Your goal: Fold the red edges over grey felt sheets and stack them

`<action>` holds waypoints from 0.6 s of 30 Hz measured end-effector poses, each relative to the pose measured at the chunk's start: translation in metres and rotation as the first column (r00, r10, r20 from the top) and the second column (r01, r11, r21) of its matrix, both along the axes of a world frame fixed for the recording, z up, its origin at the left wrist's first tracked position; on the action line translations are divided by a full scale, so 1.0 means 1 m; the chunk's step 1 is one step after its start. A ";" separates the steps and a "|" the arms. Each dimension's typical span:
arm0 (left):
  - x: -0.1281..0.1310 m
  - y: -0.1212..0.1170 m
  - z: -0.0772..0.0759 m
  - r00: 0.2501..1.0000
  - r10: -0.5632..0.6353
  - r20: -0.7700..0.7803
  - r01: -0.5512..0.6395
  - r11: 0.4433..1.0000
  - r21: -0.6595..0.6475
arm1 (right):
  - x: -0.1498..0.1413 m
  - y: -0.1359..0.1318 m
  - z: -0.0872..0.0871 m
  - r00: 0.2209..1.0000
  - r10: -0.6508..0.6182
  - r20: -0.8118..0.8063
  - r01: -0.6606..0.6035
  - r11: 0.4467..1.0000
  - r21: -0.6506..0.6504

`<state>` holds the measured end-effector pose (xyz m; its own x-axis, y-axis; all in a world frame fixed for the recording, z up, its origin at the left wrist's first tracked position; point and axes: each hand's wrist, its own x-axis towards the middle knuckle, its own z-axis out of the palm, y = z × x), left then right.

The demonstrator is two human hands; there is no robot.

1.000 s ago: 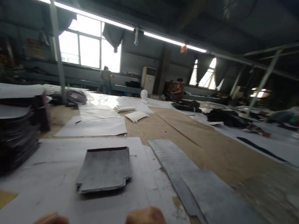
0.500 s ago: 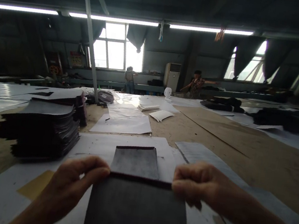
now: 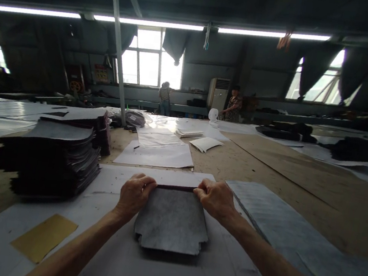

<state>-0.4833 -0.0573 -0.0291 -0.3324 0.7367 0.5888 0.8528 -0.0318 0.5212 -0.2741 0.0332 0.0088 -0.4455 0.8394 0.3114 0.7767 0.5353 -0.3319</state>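
A small pile of grey cut fabric pieces (image 3: pixel 172 221) lies on white paper (image 3: pixel 165 272) on the big table right in front of me. My left hand (image 3: pixel 134 192) grips the top piece at its far left corner, fingers curled over the edge. My right hand (image 3: pixel 216 198) pinches the far right corner the same way. The top piece lies flat on the pile, with a dark red edge showing along its far side.
A tall stack of dark cut pieces (image 3: pixel 54 156) stands to the left. A yellow-brown card (image 3: pixel 43 236) lies at the near left, grey sheets (image 3: pixel 292 244) at the right, white paper sheets (image 3: pixel 157 152) farther off. Two people (image 3: pixel 165 98) stand by the far wall.
Both hands carried the dark piece forward from near my body and laid it flat on the pile. The camera tilted down and turned slightly.
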 end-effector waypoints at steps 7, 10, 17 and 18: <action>-0.004 0.010 -0.016 0.999 0.012 0.036 -0.013 0.999 0.045 | -0.004 0.000 -0.022 0.994 -0.016 -0.107 0.038 0.979 0.202; -0.004 0.011 -0.020 0.998 -0.030 0.062 0.028 0.999 0.032 | -0.004 -0.002 -0.030 0.991 0.039 -0.125 -0.002 0.959 0.285; -0.011 0.006 -0.025 0.995 -0.077 0.061 0.072 0.994 0.083 | -0.005 -0.005 -0.032 0.976 0.174 -0.128 -0.119 0.927 0.356; -0.002 0.010 -0.027 0.992 -0.103 0.078 0.094 0.990 0.102 | -0.002 -0.011 -0.029 0.979 0.170 -0.114 -0.121 0.931 0.343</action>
